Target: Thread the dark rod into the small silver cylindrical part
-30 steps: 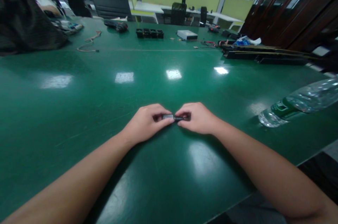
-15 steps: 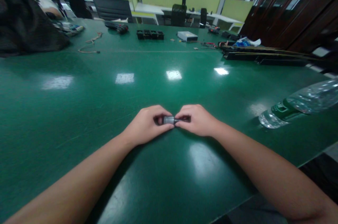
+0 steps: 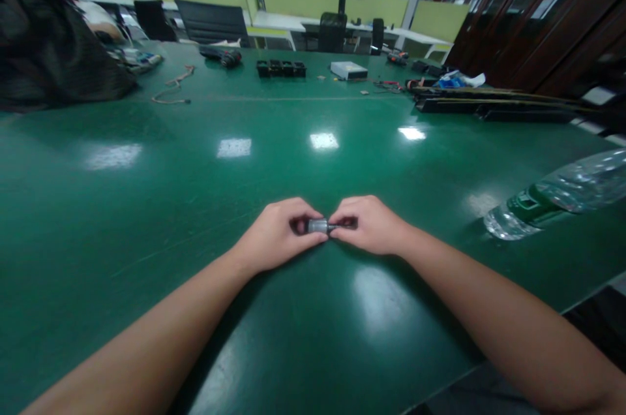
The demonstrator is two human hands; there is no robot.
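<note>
Silver-grey piece [image 3: 317, 226], green tabletop [image 3: 171, 219] (bottle label [image 3: 533, 205] green too)

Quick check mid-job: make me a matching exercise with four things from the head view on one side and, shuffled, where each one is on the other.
Things
1. small grey metallic cylinder
2. clear, green-labelled plastic bottle
3. flat silver-grey box
4. thin pale cable

Places
A. cut off by the picture's right edge
B. left of the black four-part block
C. in the left hand
D. just right of that block

Pairs: 1-C, 2-A, 3-D, 4-B
</note>
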